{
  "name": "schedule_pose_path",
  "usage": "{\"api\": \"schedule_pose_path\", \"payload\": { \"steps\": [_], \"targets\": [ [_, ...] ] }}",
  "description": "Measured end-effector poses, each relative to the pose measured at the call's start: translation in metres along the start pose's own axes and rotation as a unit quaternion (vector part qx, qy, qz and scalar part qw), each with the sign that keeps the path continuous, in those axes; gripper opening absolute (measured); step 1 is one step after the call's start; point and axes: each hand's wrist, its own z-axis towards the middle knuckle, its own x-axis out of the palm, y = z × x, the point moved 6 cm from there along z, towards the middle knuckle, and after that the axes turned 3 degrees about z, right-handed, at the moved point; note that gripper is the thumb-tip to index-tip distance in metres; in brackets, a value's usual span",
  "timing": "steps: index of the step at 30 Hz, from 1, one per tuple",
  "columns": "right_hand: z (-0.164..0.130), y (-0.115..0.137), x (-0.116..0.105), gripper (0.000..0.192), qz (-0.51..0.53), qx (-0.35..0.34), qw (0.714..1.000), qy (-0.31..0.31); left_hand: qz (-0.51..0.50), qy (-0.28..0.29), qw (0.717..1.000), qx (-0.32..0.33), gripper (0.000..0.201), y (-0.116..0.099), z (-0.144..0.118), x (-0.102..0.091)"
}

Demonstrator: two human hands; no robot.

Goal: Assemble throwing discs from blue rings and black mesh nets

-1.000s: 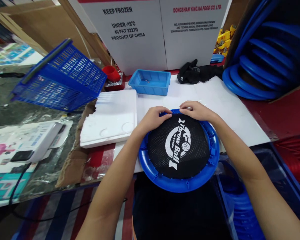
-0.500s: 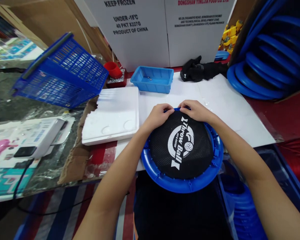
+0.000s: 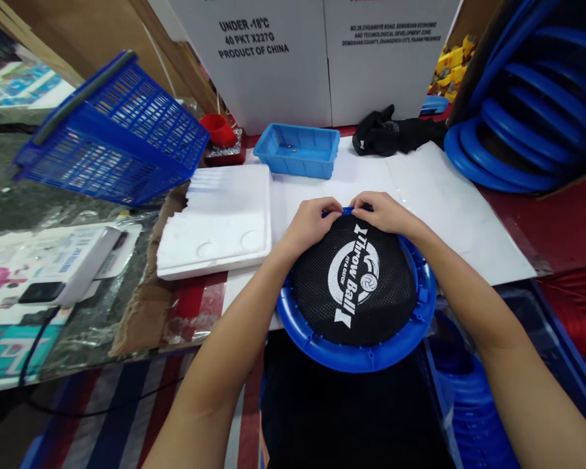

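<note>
A blue plastic ring (image 3: 356, 359) lies partly over the table's near edge and my lap. Across it spreads a round black mesh net (image 3: 317, 293) printed "Throw Ball" in white. At the ring's far side, my left hand (image 3: 313, 225) pinches the net's edge between thumb and fingers. My right hand (image 3: 377, 212) pinches the same edge just to the right, the fingertips of both hands a short gap apart. The net reaches close to the ring all round, with a strip of ring bared at the right. My fingers hide the exact spot they grip.
Beyond the ring stand a light blue tray (image 3: 297, 166) with a few small bits and a black glove (image 3: 395, 135). A white foam slab (image 3: 219, 228) and blue basket (image 3: 122, 137) are left. Blue rings (image 3: 532, 130) fill a box at right; more blue rings (image 3: 473, 404) sit below.
My fingertips have shifted slightly at the ring's far edge, and a little more blue shows between them. The view has tilted slightly; the ring stays in place.
</note>
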Motion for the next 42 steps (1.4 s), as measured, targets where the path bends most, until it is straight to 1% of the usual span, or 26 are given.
{"api": "schedule_pose_path", "payload": {
  "steps": [5,8,10,14,17,22,27,30,34,38,42],
  "targets": [
    [0.000,0.001,-0.001,0.010,-0.013,0.002,1.000,-0.009,-0.029,0.013,0.999,-0.022,0.013,0.009,0.005,-0.001],
    [0.000,0.003,-0.001,0.011,-0.040,0.001,0.999,-0.019,-0.034,0.007,0.999,-0.037,0.015,0.014,0.008,0.000],
    [0.000,0.003,-0.001,0.012,-0.053,0.005,0.998,-0.020,-0.023,-0.001,0.999,-0.035,0.014,0.014,0.008,0.001],
    [0.000,0.004,0.000,0.013,-0.061,0.011,0.998,-0.021,0.016,-0.004,1.000,-0.014,0.011,0.008,0.007,0.002],
    [0.001,0.004,0.000,0.012,-0.060,0.018,0.998,-0.022,0.047,-0.002,0.999,-0.001,0.013,0.004,0.005,0.002],
    [0.005,-0.003,-0.001,0.009,-0.038,0.018,0.999,-0.015,0.052,0.031,0.998,0.025,0.019,-0.001,0.003,0.001],
    [0.007,-0.010,-0.001,0.006,0.009,0.034,0.999,0.016,0.074,0.056,0.995,0.046,0.026,-0.004,0.003,0.001],
    [0.007,-0.007,-0.001,0.007,-0.033,0.028,0.999,0.002,0.092,0.063,0.992,0.065,0.033,-0.005,0.002,0.003],
    [0.008,-0.001,0.003,0.011,-0.084,0.024,0.996,-0.011,0.147,0.081,0.981,0.096,0.044,-0.004,0.001,0.008],
    [0.011,-0.002,0.006,0.017,-0.093,0.036,0.995,-0.012,0.175,0.086,0.973,0.120,0.048,-0.005,-0.001,0.009],
    [0.014,-0.003,0.006,0.020,-0.087,0.032,0.996,-0.005,0.193,0.095,0.969,0.123,0.049,-0.008,-0.001,0.009]
  ]
}}
